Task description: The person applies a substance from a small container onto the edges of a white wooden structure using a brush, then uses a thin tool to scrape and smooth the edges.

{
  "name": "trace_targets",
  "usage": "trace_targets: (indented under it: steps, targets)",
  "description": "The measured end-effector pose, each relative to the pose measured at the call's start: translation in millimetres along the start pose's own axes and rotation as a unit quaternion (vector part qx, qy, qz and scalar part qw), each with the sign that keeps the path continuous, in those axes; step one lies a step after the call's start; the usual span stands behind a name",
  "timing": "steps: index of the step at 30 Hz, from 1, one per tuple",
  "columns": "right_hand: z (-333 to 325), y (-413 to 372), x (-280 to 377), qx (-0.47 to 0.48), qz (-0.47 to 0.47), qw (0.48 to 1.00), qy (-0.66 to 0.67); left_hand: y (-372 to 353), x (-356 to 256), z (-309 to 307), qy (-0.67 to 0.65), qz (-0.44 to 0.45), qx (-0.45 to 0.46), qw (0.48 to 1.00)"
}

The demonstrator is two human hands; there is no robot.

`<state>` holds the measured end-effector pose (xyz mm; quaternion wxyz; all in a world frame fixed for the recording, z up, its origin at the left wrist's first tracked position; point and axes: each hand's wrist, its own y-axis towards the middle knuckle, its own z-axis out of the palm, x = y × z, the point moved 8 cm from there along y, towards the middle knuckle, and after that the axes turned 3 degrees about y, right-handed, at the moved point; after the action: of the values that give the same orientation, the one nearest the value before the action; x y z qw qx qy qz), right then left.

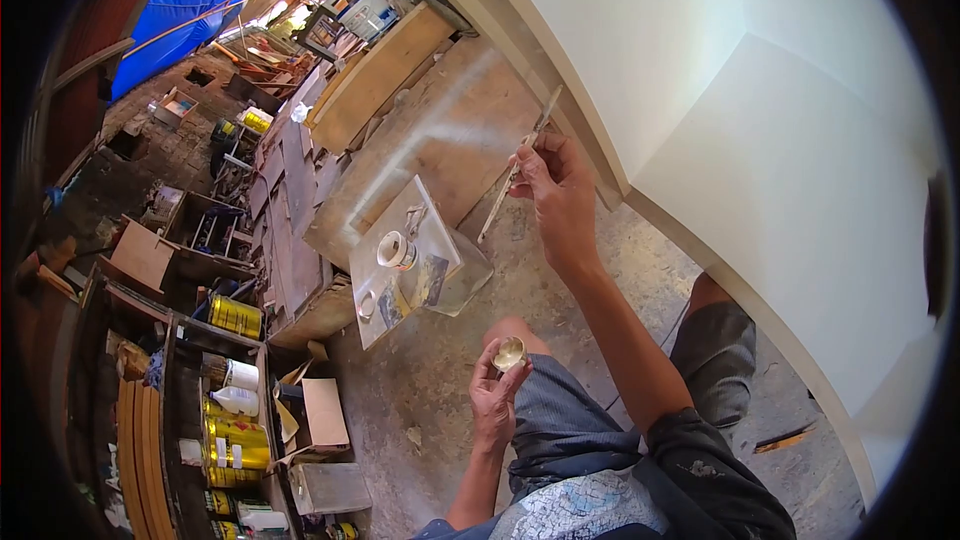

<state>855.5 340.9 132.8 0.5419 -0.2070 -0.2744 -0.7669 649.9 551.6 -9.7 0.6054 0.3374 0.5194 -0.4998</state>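
Note:
My right hand (550,180) pinches a thin, paint-smeared stick (498,202), its upper end close to the wooden edge (590,155) of a large white panel (640,30). Lower down, over my knee, my left hand (493,395) is wrapped round a small round cup (509,353) with pale contents. In front of me a board (437,223) on a translucent box (465,280) carries a white tub (396,252), a small round lid (367,304) and dark sheets (432,279).
Shelves (175,325) at the lower left hold yellow cans (236,316) and bottles (235,399). Wooden boards (380,70) and a bucket (368,15) stand at the top. A cardboard box (325,412) lies beside the shelves. Behind hangs a blue tarp (185,15).

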Motion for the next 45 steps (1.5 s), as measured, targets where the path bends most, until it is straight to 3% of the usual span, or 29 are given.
trace_targets:
  steps: [5, 7, 11, 16, 28, 33, 40, 45]
  targets:
    - [-14, -28, 7, 0.019, 0.004, 0.996, -0.088, 5, -1, 2, -0.002, 0.016, 0.003, 1.0]
    - [-23, -38, 9, 0.066, -0.008, 0.979, -0.19, 9, -5, 7, 0.004, 0.028, 0.006, 1.0]
    - [-34, -57, 24, 0.175, -0.029, 0.902, -0.393, 20, -9, 21, 0.023, 0.062, 0.038, 0.997]
    - [-28, -74, 46, 0.298, -0.042, 0.795, -0.527, 33, -10, 51, -0.018, 0.053, 0.061, 0.997]
    - [-17, -76, 85, 0.358, -0.07, 0.652, -0.665, 46, -12, 100, -0.085, 0.041, 0.128, 0.987]
    - [-2, -79, 95, 0.382, -0.14, 0.56, -0.721, 48, -14, 111, -0.05, 0.025, 0.14, 0.989]
    - [14, -89, 88, 0.436, -0.143, 0.454, -0.764, 43, -17, 118, -0.056, 0.068, 0.157, 0.984]
    - [16, -97, 75, 0.452, -0.165, 0.416, -0.772, 41, -15, 114, -0.009, 0.082, 0.146, 0.986]
